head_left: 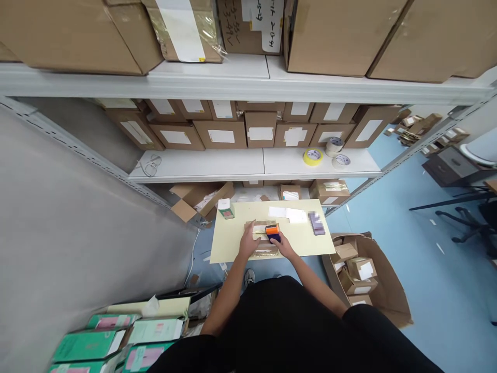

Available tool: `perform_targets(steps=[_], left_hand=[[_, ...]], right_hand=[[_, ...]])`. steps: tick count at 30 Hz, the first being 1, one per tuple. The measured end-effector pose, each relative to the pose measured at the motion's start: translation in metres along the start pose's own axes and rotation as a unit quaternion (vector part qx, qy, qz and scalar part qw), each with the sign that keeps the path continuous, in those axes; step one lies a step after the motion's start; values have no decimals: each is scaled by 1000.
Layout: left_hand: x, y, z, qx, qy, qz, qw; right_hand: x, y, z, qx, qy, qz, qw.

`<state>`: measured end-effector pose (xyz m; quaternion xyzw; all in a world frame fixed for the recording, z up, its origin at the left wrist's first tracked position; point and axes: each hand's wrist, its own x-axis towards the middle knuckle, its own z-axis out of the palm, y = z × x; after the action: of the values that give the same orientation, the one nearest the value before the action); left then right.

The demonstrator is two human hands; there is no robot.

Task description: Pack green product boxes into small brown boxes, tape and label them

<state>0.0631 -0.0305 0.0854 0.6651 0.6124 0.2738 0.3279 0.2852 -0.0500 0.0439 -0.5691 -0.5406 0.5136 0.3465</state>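
Note:
A small brown cardboard box [265,250] with a pale label and shiny tape lies on the cream tabletop [229,243]. My left hand [247,242] rests on the box's left side, fingers and thumb spread apart. In my right hand [285,245] is a small orange and dark-blue handheld tool [273,232], held over the right part of the box; its exact kind is not clear. White paper slips [288,213] lie beyond the box. A blurred purple item [316,223] is to their right. A green and white carton [225,209] stands at the far left corner.
Shelving with labelled boxes [221,135] rises in front; tape rolls [312,156] and a white cable [150,165] lie on its middle shelf [202,165]. An open box [202,199] sits behind the table. A large carton [392,295] of parcels is right, green boxes [87,344] lower left.

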Motion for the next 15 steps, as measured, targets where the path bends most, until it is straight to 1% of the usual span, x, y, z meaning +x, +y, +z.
perform_targets(steps=[2,5,10,12,15], left_hand=[[5,13,-3,0,-14,29,999],[14,25,-10,19,-8,40,999],[22,30,-27,46,-22,81,995],[22,30,-34,51,-22,74,996],[24,33,-49,49,2,44,998]], right_hand=[[-1,1,2,-4,5,-3,1000],[-1,3,5,-9,9,-13,1000],[-1,1,9,-19,18,-28,999],[-1,-3,10,-25,19,-28,999],[-1,-14,5,-46,9,-21,999]])
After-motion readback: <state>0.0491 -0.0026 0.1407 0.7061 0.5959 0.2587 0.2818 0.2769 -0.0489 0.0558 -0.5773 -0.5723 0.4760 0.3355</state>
